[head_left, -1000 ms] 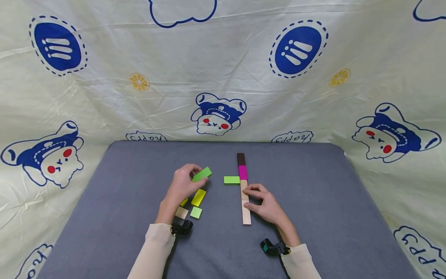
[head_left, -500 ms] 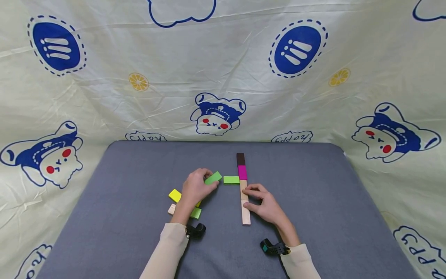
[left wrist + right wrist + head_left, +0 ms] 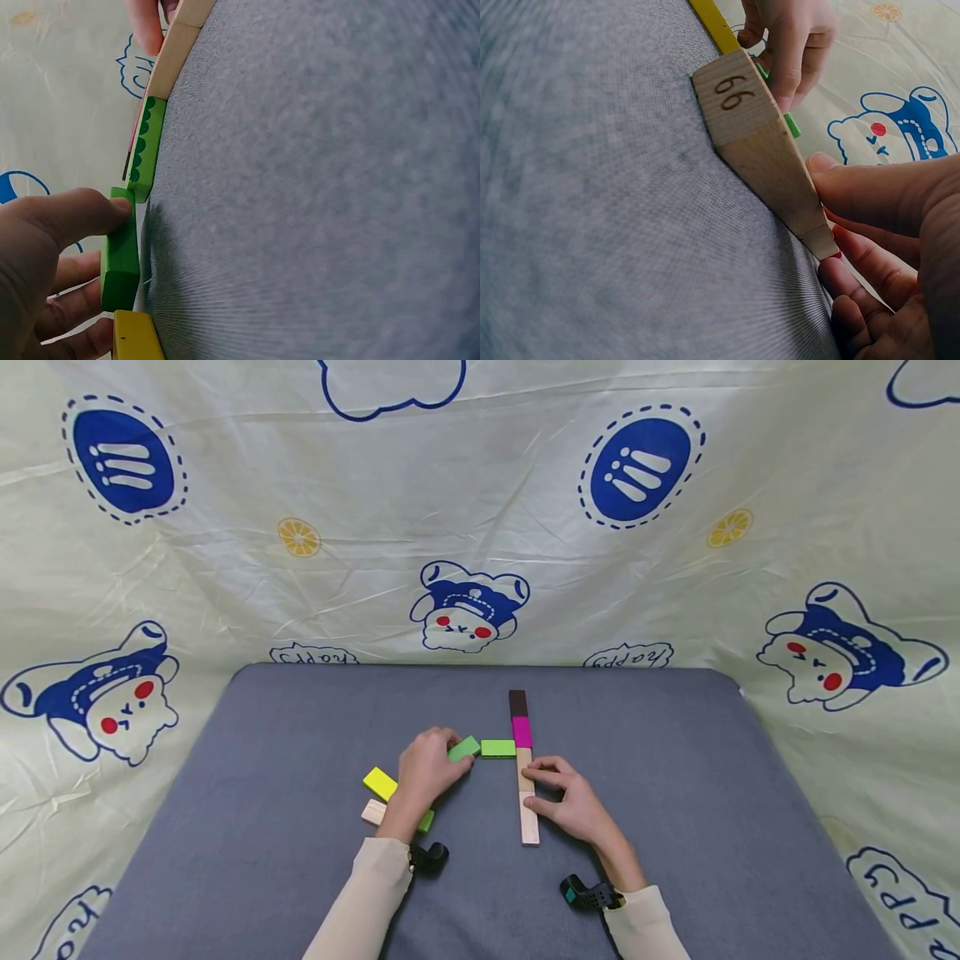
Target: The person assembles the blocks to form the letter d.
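Observation:
My left hand [image 3: 429, 767] pinches a green wooden block [image 3: 465, 748] between thumb and fingers. In the left wrist view that block [image 3: 120, 259] is tilted close over the cloth, its end overlapping a second green block [image 3: 147, 146]. The second green block lies flat, its right end against a straight row of blocks. This row has a dark brown block [image 3: 518, 702], a magenta block [image 3: 522, 732] and two plain wood blocks [image 3: 530, 828]. My right hand [image 3: 576, 802] touches the two wood blocks with thumb and fingertip. "66" marks the near wood block's end [image 3: 735, 91].
Left of the row, partly behind my left wrist, lie a yellow block [image 3: 379, 783], a short wood block [image 3: 373, 812] and a small green block [image 3: 426, 821]. Grey cloth [image 3: 675, 793] covers the table. A printed curtain [image 3: 480, 485] hangs behind and at both sides.
My left hand has carried the green block rightward and slightly toward me, up to the flat green block. The right hand stays where it was on the row.

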Motion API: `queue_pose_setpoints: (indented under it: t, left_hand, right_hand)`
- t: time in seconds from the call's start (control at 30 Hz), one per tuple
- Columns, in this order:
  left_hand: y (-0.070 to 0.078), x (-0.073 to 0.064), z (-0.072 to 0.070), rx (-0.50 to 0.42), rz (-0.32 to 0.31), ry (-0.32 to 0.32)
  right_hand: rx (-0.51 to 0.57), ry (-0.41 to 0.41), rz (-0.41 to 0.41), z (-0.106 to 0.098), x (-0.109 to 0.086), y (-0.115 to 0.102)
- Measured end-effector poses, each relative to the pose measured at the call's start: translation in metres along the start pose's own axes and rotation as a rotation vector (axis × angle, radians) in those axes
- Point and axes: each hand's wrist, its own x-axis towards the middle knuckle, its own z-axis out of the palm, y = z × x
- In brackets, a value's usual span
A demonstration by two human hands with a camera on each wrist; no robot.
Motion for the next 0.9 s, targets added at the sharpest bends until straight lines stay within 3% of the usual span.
queue_pose_setpoints:
  t: [0.23,0.53,0.77,0.9]
  left_hand:
    - [0.001,0.0,0.004,0.086,0.015,-0.011]
    - [0.003,-0.001,0.002,0.101,0.015,-0.029]
    - [-0.001,-0.005,-0.006,0.009,0.031,-0.063]
    - [-0.01,-0.009,-0.017,-0.037,0.081,-0.079]
  right_hand:
    - [-0.001,0.005,-0.014,0.001,-0.001,0.001]
    - [-0.008,0.014,-0.021,0.002,-0.001,0.002]
    - [0.008,0.003,-0.021,0.001,-0.001,0.003]
    - [0.011,-0.005,-0.019,0.0,0.0,0.002]
